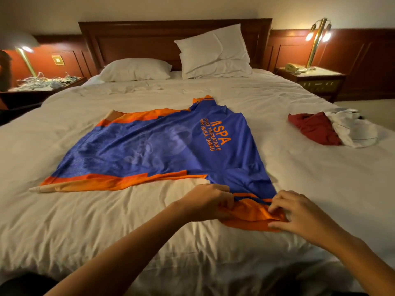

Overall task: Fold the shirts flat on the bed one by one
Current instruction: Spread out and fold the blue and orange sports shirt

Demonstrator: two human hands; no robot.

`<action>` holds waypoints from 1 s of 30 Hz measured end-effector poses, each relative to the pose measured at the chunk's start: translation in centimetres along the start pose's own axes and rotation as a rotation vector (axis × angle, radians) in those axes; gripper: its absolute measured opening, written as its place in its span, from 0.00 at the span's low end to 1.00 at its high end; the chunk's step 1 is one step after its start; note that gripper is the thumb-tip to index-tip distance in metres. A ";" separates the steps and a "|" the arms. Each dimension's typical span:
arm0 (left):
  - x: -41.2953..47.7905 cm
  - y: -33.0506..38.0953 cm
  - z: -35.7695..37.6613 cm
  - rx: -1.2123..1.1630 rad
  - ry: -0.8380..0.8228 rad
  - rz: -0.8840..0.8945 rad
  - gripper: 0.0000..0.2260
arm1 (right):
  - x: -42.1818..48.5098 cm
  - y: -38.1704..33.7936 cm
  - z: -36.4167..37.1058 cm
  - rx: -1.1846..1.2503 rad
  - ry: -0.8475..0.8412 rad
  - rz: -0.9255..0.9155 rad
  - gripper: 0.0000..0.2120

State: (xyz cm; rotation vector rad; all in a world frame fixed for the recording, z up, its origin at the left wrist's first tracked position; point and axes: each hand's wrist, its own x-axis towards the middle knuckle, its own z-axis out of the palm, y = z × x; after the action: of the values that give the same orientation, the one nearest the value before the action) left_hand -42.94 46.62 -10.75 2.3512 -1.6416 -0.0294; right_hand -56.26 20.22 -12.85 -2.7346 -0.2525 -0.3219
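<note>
A blue shirt (149, 146) with orange trim and orange lettering lies spread back-up across the white bed (106, 221), its collar toward the pillows and its hem to the left. Its near sleeve, ending in an orange cuff (250, 212), points toward me. My left hand (210, 202) pinches the left side of that cuff. My right hand (299, 212) pinches its right side, fingers curled into the bunched orange cloth.
A crumpled dark red shirt (314, 128) and a white shirt (352, 129) lie together at the bed's right edge. Two white pillows (213, 52) sit against the wooden headboard. Nightstands with lamps flank the bed; the right one carries a phone (294, 67).
</note>
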 end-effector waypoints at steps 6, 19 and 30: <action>-1.6 -1.3 -2.8 -0.171 0.008 -0.019 0.07 | 0.6 -0.6 -2.9 0.139 0.033 -0.055 0.12; -3.5 -6.1 -4.1 -0.237 0.086 -0.393 0.12 | 7.7 -1.4 -0.2 0.335 -0.005 0.530 0.15; -20.8 -23.0 -6.7 -0.027 0.256 -1.500 0.24 | 15.5 -5.3 8.2 -0.171 -0.175 0.549 0.27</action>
State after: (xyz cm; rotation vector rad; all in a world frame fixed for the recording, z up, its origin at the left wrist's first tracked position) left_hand -28.05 74.64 -12.52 2.7686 0.4471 -0.0360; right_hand -40.99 30.27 -14.45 -2.8568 0.4982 0.0510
